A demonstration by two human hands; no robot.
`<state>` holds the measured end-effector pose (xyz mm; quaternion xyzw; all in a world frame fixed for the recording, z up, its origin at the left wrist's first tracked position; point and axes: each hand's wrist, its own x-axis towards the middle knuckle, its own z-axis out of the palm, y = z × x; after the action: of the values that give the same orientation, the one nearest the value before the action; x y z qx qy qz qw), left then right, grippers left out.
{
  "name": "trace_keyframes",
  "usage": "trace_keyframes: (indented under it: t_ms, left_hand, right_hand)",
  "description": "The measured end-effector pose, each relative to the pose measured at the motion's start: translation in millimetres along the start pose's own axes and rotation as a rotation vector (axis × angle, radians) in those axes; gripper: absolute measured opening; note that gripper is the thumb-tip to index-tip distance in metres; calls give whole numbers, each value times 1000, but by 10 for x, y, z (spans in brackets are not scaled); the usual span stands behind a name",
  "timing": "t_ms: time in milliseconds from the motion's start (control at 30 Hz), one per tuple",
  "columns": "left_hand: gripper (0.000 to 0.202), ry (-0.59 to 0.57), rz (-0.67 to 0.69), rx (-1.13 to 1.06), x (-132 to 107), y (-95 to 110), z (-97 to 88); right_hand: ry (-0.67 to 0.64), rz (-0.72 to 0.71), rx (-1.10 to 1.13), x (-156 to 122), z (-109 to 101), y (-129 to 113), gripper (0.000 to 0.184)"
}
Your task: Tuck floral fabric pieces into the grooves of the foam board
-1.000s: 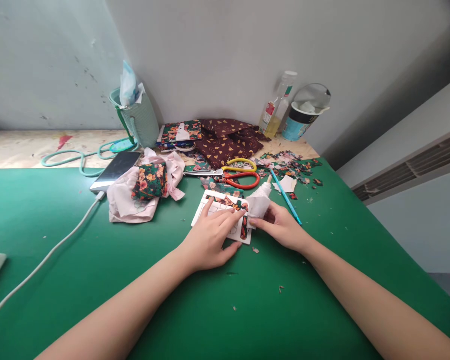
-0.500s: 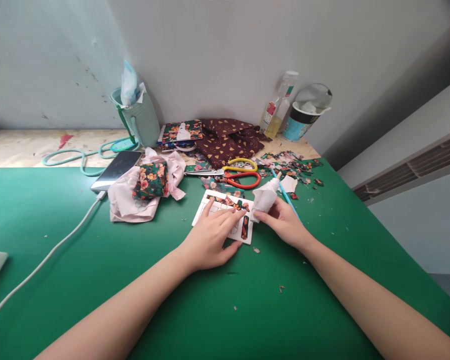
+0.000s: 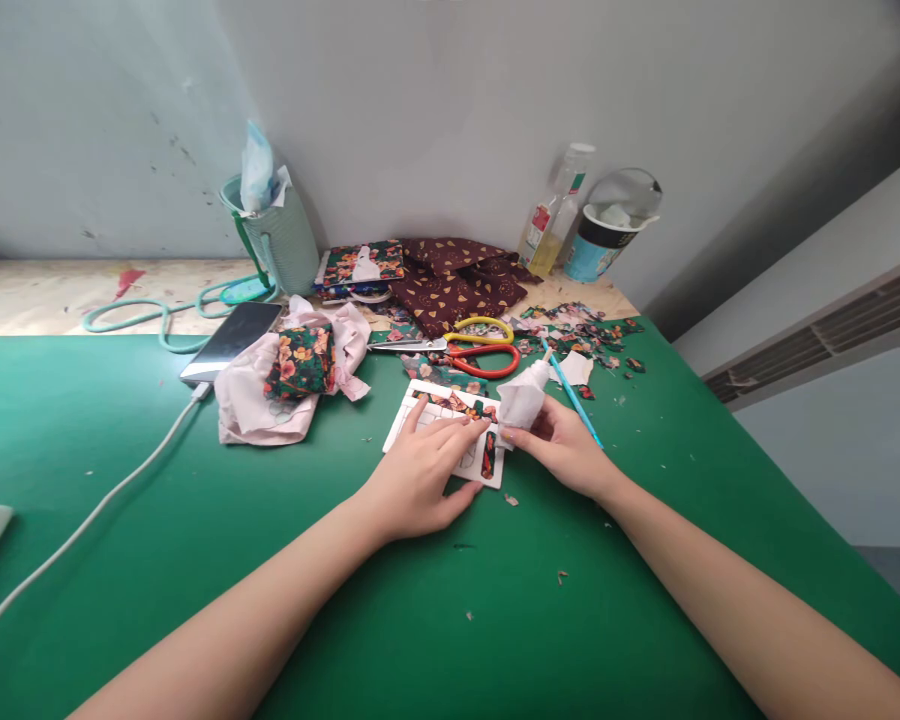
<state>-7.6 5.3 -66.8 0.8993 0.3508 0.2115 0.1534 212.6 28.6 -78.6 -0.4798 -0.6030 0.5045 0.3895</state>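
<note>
My left hand (image 3: 418,470) lies flat with fingers spread on a white card (image 3: 424,408) that has small floral fabric pieces (image 3: 488,452) stuck to it. My right hand (image 3: 562,444) is closed around a white squeeze bottle (image 3: 523,398) wrapped in tissue, its nozzle pointing up and away, right beside the card's right edge. Both rest on the green mat (image 3: 157,520).
Behind the card lie yellow and red scissors (image 3: 474,350), a thin blue stick (image 3: 570,394), fabric scraps (image 3: 581,330), maroon cloth (image 3: 454,280), a pink cloth bundle (image 3: 292,380), a phone (image 3: 232,340) with a white cable (image 3: 82,520), a teal basket (image 3: 277,235), a bottle (image 3: 557,210) and a cup (image 3: 604,240).
My right hand with the bottle shifted slightly, lifting a little and then settling back beside the card. My left hand has stayed flat on the card.
</note>
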Motion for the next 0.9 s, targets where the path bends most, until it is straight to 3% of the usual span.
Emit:
trace_keyframes:
  t_ms: [900]
  left_hand:
    - [57, 9, -4, -26, 6, 2, -3]
  right_hand:
    - [1, -15, 4, 14, -14, 4, 46]
